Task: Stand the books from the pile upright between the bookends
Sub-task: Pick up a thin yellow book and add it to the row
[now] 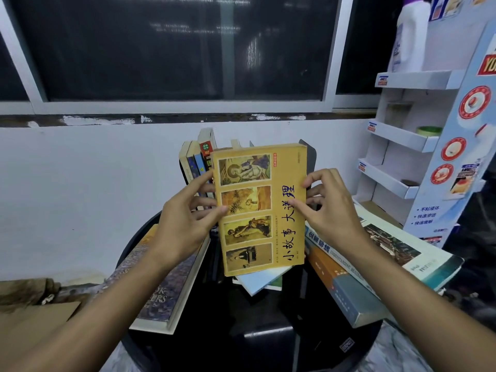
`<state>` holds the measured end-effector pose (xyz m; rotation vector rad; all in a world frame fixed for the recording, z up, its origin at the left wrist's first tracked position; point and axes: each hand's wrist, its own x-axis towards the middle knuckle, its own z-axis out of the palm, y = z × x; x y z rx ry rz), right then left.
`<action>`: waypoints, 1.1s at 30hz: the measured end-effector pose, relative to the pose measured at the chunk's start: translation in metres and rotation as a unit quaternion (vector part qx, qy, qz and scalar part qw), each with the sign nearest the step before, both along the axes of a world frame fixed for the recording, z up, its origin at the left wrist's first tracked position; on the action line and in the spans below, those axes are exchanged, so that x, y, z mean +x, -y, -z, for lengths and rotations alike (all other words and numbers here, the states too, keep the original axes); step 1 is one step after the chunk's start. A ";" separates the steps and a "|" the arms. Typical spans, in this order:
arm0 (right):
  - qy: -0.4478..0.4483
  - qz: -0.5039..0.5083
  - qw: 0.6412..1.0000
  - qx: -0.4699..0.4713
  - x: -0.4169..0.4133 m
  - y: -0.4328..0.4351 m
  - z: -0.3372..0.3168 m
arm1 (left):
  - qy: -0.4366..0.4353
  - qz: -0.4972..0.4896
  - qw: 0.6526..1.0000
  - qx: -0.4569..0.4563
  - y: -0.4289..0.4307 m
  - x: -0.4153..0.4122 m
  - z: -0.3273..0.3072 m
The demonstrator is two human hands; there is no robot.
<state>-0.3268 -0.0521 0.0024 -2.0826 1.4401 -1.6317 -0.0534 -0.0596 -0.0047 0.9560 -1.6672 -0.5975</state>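
A yellow paperback (279, 173) with small pictures and blue characters on its cover is upright in the air, its cover facing me. My left hand (185, 218) grips its left edge and my right hand (330, 208) grips its right edge. Behind it several books (197, 159) stand upright at the back of the round black table (268, 318). A dark bookend (311, 157) shows at their right; the left bookend is hidden. A flat pale-blue book (260, 281) lies just below the held one. A pile of thick books (357, 285) lies at the right.
A large dark purple book (163, 288) lies flat on the table's left side, under my left forearm. A white cardboard display rack (418, 146) with shelves stands at the right. A white wall and a dark window are behind the table. Brown cardboard (35, 320) lies at the lower left.
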 end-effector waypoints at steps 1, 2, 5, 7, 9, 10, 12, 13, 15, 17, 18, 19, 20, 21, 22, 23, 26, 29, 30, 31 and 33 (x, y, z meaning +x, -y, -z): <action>-0.002 0.004 1.000 0.002 0.000 0.001 0.001 | 0.008 -0.001 1.000 0.001 0.001 0.001 0.002; -0.004 0.008 1.000 0.003 -0.001 0.003 0.002 | 0.016 -0.001 1.000 0.004 0.002 0.002 0.003; -0.014 0.013 1.000 0.007 0.000 0.006 0.004 | 0.038 0.013 0.999 0.023 0.003 0.002 0.008; -0.024 0.017 0.999 0.017 0.001 0.007 0.005 | 0.047 0.028 0.998 0.028 0.001 -0.001 0.011; -0.050 0.043 0.997 0.030 0.003 0.005 0.004 | 0.046 0.028 0.998 0.019 -0.003 -0.006 0.013; -0.064 0.061 0.996 0.030 0.005 0.004 0.003 | 0.043 0.023 0.999 0.011 -0.006 -0.009 0.013; -0.079 0.085 0.993 0.006 0.009 -0.003 0.000 | 0.041 0.007 0.999 -0.009 -0.013 -0.015 0.010; -0.083 0.089 0.993 -0.007 0.012 -0.007 -0.003 | 0.042 0.001 0.999 -0.019 -0.017 -0.019 0.008; -0.082 0.086 0.993 -0.009 0.019 -0.018 -0.011 | 0.044 0.002 0.998 -0.035 -0.024 -0.024 0.005; -0.072 0.071 0.995 0.013 0.027 -0.030 -0.021 | 0.036 0.016 0.998 -0.044 -0.029 -0.031 0.005; -0.066 0.063 0.996 0.023 0.031 -0.036 -0.026 | 0.031 0.023 0.998 -0.048 -0.031 -0.035 0.006; -0.062 0.058 0.996 0.030 0.034 -0.041 -0.030 | 0.026 0.028 0.998 -0.052 -0.033 -0.039 0.006; -0.060 0.058 0.996 0.035 0.036 -0.045 -0.035 | 0.024 0.031 0.998 -0.055 -0.035 -0.044 0.007; -0.060 0.062 0.995 0.040 0.038 -0.050 -0.039 | 0.024 0.033 0.998 -0.058 -0.037 -0.049 0.007; -0.063 0.071 0.995 0.044 0.040 -0.053 -0.044 | 0.024 0.034 0.997 -0.061 -0.040 -0.055 0.008; -0.067 0.081 0.993 0.048 0.042 -0.056 -0.050 | 0.026 0.033 0.997 -0.065 -0.042 -0.060 0.007; -0.073 0.117 0.989 0.058 0.044 -0.064 -0.065 | 0.031 0.035 0.996 -0.079 -0.048 -0.074 0.005; -0.082 0.151 0.984 0.054 0.041 -0.068 -0.076 | 0.039 0.046 0.994 -0.087 -0.055 -0.087 0.000; -0.089 0.160 0.982 0.052 0.039 -0.069 -0.078 | 0.038 0.048 0.994 -0.086 -0.057 -0.090 0.000; -0.096 0.170 0.979 0.053 0.037 -0.069 -0.080 | 0.036 0.051 0.994 -0.085 -0.058 -0.092 0.000; -0.100 0.188 0.976 0.055 0.032 -0.069 -0.082 | 0.035 0.057 0.994 -0.082 -0.060 -0.097 0.001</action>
